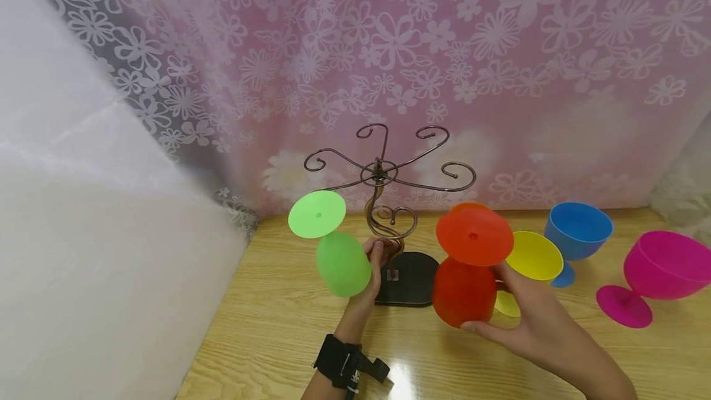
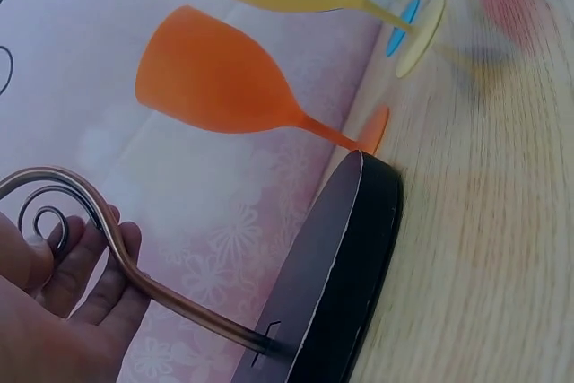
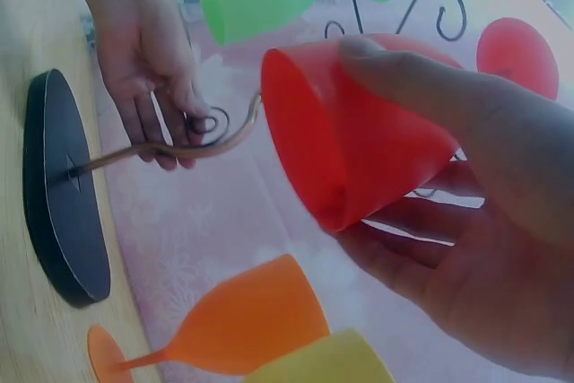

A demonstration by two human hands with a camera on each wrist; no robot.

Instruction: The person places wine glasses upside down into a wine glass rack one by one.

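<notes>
A metal stemware rack (image 1: 379,173) with curling arms stands on a black base (image 1: 411,279). My left hand (image 1: 373,273) grips its curved stem (image 2: 193,309) beside the spiral, low above the base. Upside down, a green goblet (image 1: 343,264) hangs at the rack's front-left arm, foot uppermost. My right hand (image 1: 536,316) holds a red goblet (image 1: 465,295) by its bowl, thumb on one side and fingers on the other. The red goblet is also inverted, in front of the rack's right side. An orange goblet (image 2: 215,73) stands upright behind it, mostly hidden in the head view.
Right of the rack, a yellow goblet (image 1: 536,255), a blue goblet (image 1: 577,230) and a pink goblet (image 1: 666,267) stand upright on the wooden table (image 1: 266,338). A pink flowered curtain (image 1: 344,66) hangs behind. White cloth (image 1: 100,233) covers the left side.
</notes>
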